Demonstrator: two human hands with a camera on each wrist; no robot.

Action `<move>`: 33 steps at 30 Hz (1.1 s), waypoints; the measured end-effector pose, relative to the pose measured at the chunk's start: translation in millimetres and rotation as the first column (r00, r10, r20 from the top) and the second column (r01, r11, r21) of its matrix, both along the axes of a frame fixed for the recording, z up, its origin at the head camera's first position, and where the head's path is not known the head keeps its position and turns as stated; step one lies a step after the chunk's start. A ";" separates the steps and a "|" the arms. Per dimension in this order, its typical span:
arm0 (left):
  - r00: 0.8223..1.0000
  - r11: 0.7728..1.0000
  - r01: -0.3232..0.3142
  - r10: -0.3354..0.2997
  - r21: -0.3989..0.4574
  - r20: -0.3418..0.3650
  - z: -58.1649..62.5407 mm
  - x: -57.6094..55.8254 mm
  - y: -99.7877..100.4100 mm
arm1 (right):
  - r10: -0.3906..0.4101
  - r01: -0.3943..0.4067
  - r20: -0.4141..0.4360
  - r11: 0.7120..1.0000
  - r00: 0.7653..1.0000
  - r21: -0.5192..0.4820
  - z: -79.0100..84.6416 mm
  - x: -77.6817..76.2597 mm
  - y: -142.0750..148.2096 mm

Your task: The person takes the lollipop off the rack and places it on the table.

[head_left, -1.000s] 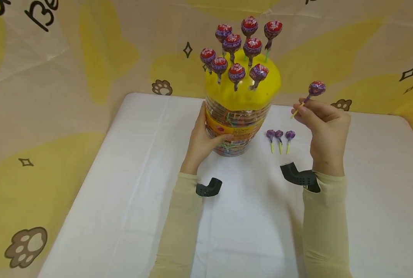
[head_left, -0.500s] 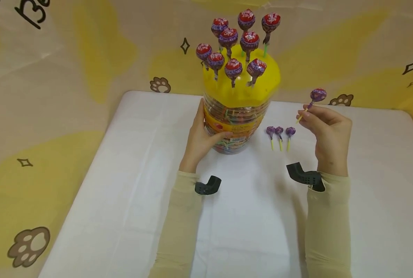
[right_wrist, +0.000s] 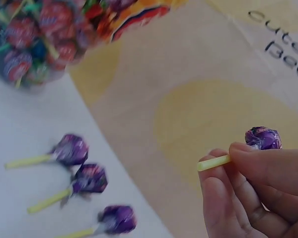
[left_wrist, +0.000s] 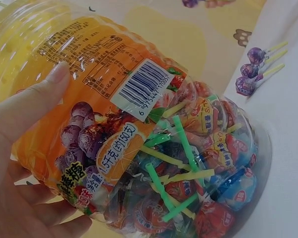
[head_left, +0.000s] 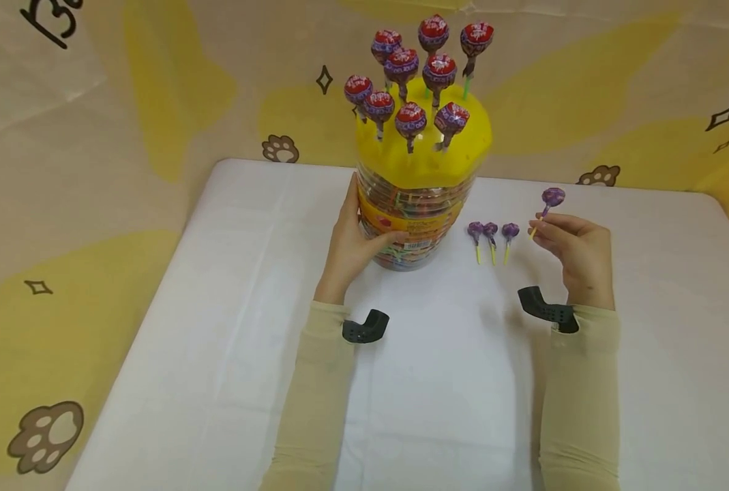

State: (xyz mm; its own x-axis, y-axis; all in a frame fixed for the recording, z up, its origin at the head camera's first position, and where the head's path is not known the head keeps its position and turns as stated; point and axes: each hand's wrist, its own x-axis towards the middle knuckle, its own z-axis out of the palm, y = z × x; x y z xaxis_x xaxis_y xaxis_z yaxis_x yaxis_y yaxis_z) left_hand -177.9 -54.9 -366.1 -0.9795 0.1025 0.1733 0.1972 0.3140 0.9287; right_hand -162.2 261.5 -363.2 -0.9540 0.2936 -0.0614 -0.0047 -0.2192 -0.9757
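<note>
My left hand (head_left: pixel 353 249) grips the side of a clear plastic candy jar (head_left: pixel 410 221), its thumb across the orange label. In the left wrist view, wrapped lollipops with green and yellow sticks (left_wrist: pixel 176 186) fill the jar's lower part. The jar's yellow lid (head_left: pixel 425 160) bears several upright lollipops (head_left: pixel 410 120) in red and purple wrappers. Over the table at the right, my right hand (head_left: pixel 579 256) pinches a purple lollipop (head_left: pixel 553 197) by its yellow stick, candy end up. Three purple lollipops (head_left: pixel 490 230) lie in a row between the jar and this hand, sticks toward me.
A white-covered table (head_left: pixel 247 286) lies under everything. Behind it rises a beige and yellow backdrop (head_left: pixel 542 82) with paw prints. Dark curved camera mounts (head_left: pixel 366 327) jut from both wrists.
My right hand has come down toward the table with the lollipop, ending beside the row of three. The left hand keeps its grip on the jar; the head view has shifted slightly.
</note>
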 end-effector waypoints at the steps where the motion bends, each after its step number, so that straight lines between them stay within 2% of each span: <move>1: 1.000 1.000 0.000 0.000 0.000 0.004 0.2 0.1 0.3 | 0.010 -0.010 0.021 1.000 1.000 0.013 -3.9 -0.8 2.5; 7: 1.000 1.000 -0.008 0.009 -0.011 0.012 1.1 0.3 0.9 | 0.059 -0.063 0.137 0.998 0.989 0.026 -22.5 -4.7 17.4; 11: 1.000 1.000 -0.005 0.005 -0.008 0.008 0.9 0.3 1.1 | 0.075 -0.106 0.279 0.990 0.957 0.097 -31.7 -5.1 27.4; 14: 1.000 1.000 -0.003 0.003 -0.005 0.009 1.3 0.7 1.1 | 0.105 -0.161 0.340 0.977 0.934 0.140 -37.7 -5.0 32.8; 19: 1.000 1.000 -0.004 0.004 -0.013 0.002 1.7 1.4 0.6 | 0.153 -0.209 0.341 0.969 0.928 0.134 -44.4 -6.3 35.0; 29: 1.000 1.000 0.001 -0.001 -0.023 -0.001 0.1 0.4 1.0 | 0.124 -0.218 0.388 0.953 0.913 0.209 -46.0 -7.6 32.5; 33: 1.000 1.000 0.000 0.000 -0.022 -0.023 -1.1 -0.2 0.2 | 0.119 -0.224 0.399 0.948 0.909 0.227 -45.7 -8.8 30.9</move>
